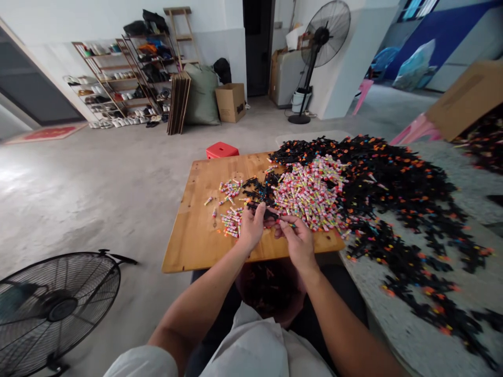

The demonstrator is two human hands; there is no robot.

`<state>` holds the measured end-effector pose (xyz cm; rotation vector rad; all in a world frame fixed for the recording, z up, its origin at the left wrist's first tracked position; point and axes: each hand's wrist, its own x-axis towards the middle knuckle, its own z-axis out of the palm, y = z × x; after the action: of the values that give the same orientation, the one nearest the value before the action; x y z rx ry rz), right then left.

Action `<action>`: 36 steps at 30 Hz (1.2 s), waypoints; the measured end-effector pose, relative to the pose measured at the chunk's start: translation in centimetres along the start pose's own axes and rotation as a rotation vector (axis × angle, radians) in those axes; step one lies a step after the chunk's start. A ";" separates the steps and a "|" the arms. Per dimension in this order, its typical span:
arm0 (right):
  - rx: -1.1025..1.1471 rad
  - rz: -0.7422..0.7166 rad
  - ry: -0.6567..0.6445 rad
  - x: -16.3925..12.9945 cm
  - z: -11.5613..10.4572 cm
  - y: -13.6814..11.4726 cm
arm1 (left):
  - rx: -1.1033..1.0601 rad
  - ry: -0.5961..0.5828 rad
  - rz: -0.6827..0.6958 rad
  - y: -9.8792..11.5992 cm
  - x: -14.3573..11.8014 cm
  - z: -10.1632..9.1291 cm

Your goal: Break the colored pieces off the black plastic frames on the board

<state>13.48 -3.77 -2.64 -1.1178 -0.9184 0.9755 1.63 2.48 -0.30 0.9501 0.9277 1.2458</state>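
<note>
My left hand [253, 225] is closed around a small black plastic toy piece [269, 213], shaped somewhat like a toy gun, above the near part of the wooden board [188, 235]. My right hand [295, 235] pinches at the piece's right end; what sits between its fingertips is too small to make out. Just beyond my hands lies a little cluster of black pieces [261, 187]. A heap of small pink, white and yellow printed tubes [310, 191] rises to the right, and more loose tubes [231, 220] are scattered to the left.
A big pile of black pieces with orange tips [393, 173] covers much of the stone surface [385, 303] at right. Below the board's front edge, a dark red tub [271, 288] stands between my legs. A red stool [222, 150] is behind the board; a floor fan [58, 311] is at left.
</note>
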 end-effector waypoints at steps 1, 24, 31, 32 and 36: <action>-0.018 -0.008 0.026 -0.1 0.2 0.2 | 0.017 0.001 0.007 0.0 -0.2 0.1; -0.930 0.043 -0.483 0.2 -4.1 1.8 | 1.577 -0.639 0.515 -2.5 13.1 -6.6; -1.298 -0.074 -0.456 4.2 0.5 3.1 | 1.505 -0.865 0.585 -1.5 14.4 -9.9; -1.349 -0.090 -0.478 4.5 0.8 3.3 | 1.485 -0.850 0.589 -1.5 14.2 -10.0; -1.498 -0.118 -0.503 5.0 1.0 3.6 | 1.360 -0.678 0.522 -1.5 12.8 -10.1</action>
<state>13.57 1.83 -5.46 -2.0039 -2.2576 0.3230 -6.23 15.80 -5.70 2.6068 0.9252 0.4208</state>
